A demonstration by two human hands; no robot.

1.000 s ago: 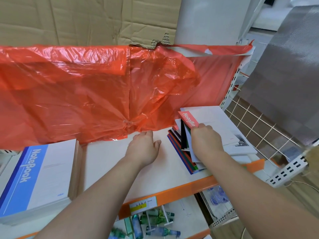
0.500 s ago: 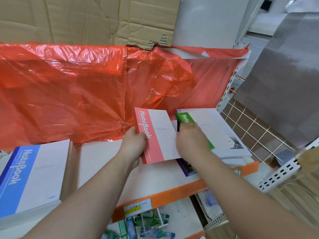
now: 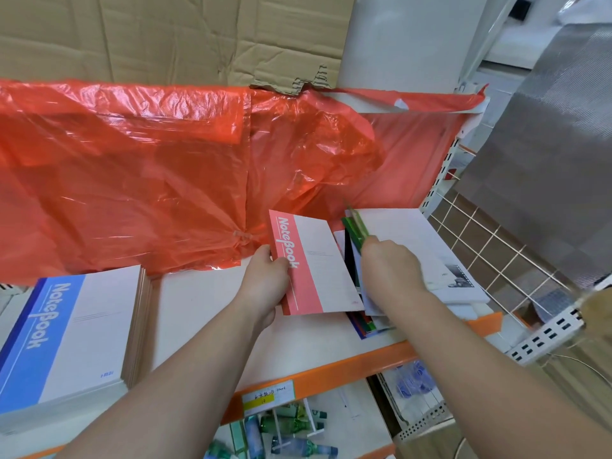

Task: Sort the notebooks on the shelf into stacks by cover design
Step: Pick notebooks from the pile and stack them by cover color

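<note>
The left hand (image 3: pixel 265 279) grips the red notebook (image 3: pixel 311 266) by its spine edge, tilted above the shelf (image 3: pixel 205 313). The right hand (image 3: pixel 390 270) pinches a green notebook (image 3: pixel 356 226) in the mixed pile (image 3: pixel 371 323), just at 3 o'clock of the red one. Best, I judge, to draw the green one out toward 6 o'clock without dragging the white notebook (image 3: pixel 417 246) on top, and lay the red one on bare shelf at 9 o'clock as 1 new stack. The blue notebook stack (image 3: pixel 73 342) sits at 8 o'clock. The red plastic sheet (image 3: pixel 149 180) hanging at 12 o'clock could snag; a wire side panel (image 3: pixel 480 246) hems the pile at 3 o'clock.
</note>
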